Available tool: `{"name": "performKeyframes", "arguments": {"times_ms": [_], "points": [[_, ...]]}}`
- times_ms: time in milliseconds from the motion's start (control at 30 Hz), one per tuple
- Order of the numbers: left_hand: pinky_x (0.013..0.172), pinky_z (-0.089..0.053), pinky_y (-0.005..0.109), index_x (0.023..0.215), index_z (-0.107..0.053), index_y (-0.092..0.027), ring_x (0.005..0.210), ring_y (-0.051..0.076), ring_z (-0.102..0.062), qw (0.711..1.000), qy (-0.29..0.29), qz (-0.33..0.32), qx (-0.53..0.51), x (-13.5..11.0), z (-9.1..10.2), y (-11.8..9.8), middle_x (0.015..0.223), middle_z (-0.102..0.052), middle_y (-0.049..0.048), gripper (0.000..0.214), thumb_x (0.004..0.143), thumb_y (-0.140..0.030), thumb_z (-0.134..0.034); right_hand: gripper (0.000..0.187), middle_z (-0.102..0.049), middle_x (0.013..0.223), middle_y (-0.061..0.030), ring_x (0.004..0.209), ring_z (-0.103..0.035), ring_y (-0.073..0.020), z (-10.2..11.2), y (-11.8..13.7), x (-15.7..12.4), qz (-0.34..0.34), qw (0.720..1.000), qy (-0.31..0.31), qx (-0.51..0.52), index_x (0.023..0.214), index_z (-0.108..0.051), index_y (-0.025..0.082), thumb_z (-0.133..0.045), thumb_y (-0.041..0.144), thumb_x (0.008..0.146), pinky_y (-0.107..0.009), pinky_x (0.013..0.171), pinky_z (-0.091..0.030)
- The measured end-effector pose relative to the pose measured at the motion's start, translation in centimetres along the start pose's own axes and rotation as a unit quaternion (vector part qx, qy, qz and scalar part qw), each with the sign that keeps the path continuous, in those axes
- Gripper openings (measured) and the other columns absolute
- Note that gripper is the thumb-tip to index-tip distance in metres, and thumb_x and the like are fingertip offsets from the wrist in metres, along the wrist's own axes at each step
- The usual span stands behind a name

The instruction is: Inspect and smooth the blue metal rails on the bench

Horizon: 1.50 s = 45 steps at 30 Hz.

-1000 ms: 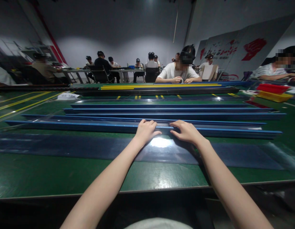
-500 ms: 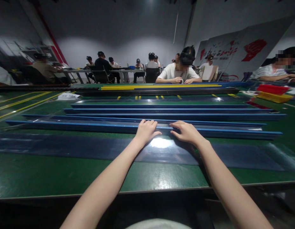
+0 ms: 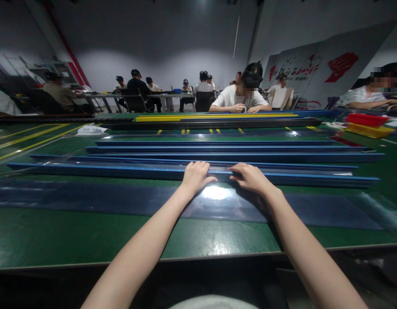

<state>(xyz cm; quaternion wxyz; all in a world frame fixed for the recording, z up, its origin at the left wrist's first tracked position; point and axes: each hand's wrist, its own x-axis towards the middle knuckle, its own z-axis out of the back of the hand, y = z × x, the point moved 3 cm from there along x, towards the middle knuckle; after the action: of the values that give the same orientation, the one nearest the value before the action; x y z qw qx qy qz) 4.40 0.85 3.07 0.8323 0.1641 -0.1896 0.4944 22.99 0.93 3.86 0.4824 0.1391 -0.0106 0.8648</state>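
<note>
My left hand [image 3: 196, 177] lies over the long blue plastic profile [image 3: 121, 171] nearest me, fingers hooked across its top edge and thumb on the near side. To the right, my right hand [image 3: 250, 177] grips the same profile in a similar way, its thumb also in front. A short stretch of the profile shows between the two hands. Clear film or sheet shows in the groove behind its front edge. Closer to me, a wide transparent strip [image 3: 89, 199] lies flat on the green table [image 3: 89, 240], partly under my forearms.
More blue profiles [image 3: 282, 157] lie parallel beyond my hands. Farther back are yellow strips [image 3: 218, 116] and a black bar [image 3: 218, 125]. A red tray [image 3: 367, 120] and a yellow tray [image 3: 368, 131] stand at right. A co-worker [image 3: 240, 96] sits across the table.
My left hand has shifted very slightly left along the blue profile. The right hand stays practically where it was.
</note>
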Motion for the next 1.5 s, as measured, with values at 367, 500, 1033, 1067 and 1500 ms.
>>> {"name": "performKeyframes", "arguments": {"times_ms": [367,500,1033,1067,1500], "points": [[0.063,-0.032,0.029,0.078,-0.058,-0.017,0.079,0.02,-0.056,1.0,0.002,0.017,-0.008,0.17,-0.09,0.14,0.079,-0.063,0.0055,0.046,0.069,-0.062,-0.057,0.03,-0.064,0.107,-0.0081,0.099,-0.058,-0.0213,-0.02,-0.21,0.24,-0.004,1.0,0.016,-0.016,0.105,-0.064,0.017,-0.05,0.027,0.08,-0.026,0.08,-0.042],[0.063,-0.032,0.029,0.076,-0.059,-0.017,0.078,0.02,-0.056,1.0,0.003,0.023,-0.012,0.16,-0.05,0.18,0.078,-0.063,0.0054,0.046,0.068,-0.062,-0.058,0.03,-0.064,0.107,-0.0083,0.099,-0.058,-0.0216,0.03,-0.14,0.24,-0.004,1.0,0.016,-0.016,0.104,-0.064,0.016,-0.05,0.027,0.08,-0.026,0.08,-0.042],[0.064,-0.035,0.029,0.077,-0.06,-0.017,0.078,0.021,-0.057,0.999,0.021,0.042,-0.02,0.21,0.05,0.12,0.078,-0.063,0.0061,0.045,0.069,-0.061,-0.058,0.025,-0.064,0.104,-0.0082,0.094,-0.059,-0.0204,0.14,0.14,0.19,-0.016,0.999,0.019,-0.022,0.097,-0.066,0.018,-0.049,0.027,0.08,-0.026,0.075,-0.041],[0.064,-0.035,0.029,0.078,-0.06,-0.017,0.079,0.021,-0.057,0.999,0.022,0.041,-0.021,0.19,0.06,0.1,0.079,-0.063,0.0061,0.045,0.069,-0.061,-0.058,0.024,-0.064,0.103,-0.0082,0.092,-0.059,-0.0203,0.15,0.19,0.19,-0.019,0.999,0.021,-0.026,0.095,-0.066,0.018,-0.049,0.027,0.08,-0.025,0.074,-0.04],[0.063,-0.037,0.027,0.08,-0.057,-0.018,0.082,0.021,-0.057,0.999,0.032,0.035,-0.025,0.12,0.21,0.04,0.082,-0.062,0.0051,0.042,0.072,-0.059,-0.056,0.017,-0.063,0.092,-0.0079,0.085,-0.057,-0.0189,0.24,0.56,0.09,-0.02,0.998,0.021,-0.057,0.083,-0.061,0.017,-0.048,0.028,0.081,-0.024,0.066,-0.036]]}}
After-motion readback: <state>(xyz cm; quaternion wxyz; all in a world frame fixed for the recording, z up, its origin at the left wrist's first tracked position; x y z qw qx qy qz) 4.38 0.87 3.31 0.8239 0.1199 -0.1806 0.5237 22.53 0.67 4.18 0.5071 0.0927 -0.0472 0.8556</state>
